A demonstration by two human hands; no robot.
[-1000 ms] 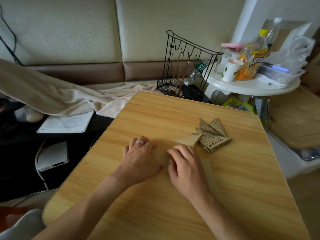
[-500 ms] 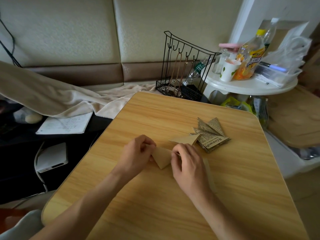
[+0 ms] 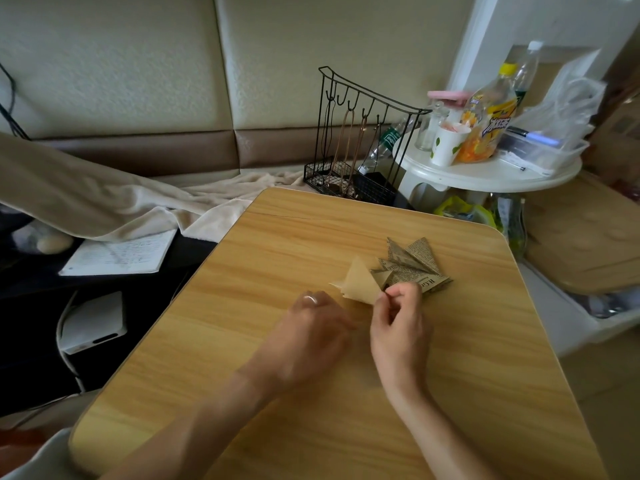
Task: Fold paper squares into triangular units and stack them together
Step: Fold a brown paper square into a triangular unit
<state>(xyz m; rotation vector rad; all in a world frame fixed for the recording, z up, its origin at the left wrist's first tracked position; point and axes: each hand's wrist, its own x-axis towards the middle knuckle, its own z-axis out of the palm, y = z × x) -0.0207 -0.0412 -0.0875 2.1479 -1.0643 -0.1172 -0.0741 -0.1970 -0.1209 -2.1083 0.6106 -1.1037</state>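
Here, a light, easily creased tan paper triangle is pinched at its near corner by the right hand beside the newsprint stack, while the blurred left hand rests loosely curled on the tabletop, its grip on anything impossible to tell.

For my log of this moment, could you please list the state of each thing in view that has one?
Plain tan triangle: folded, lifted, tilted, pinched at its right corner.
Right hand: pinches the tan triangle.
Left hand: blurred, over the table, grip unclear.
Newsprint units: folded, piled on the wooden table.
Paper cup: upright on the white side table.
Orange drink bottle: upright, capped.
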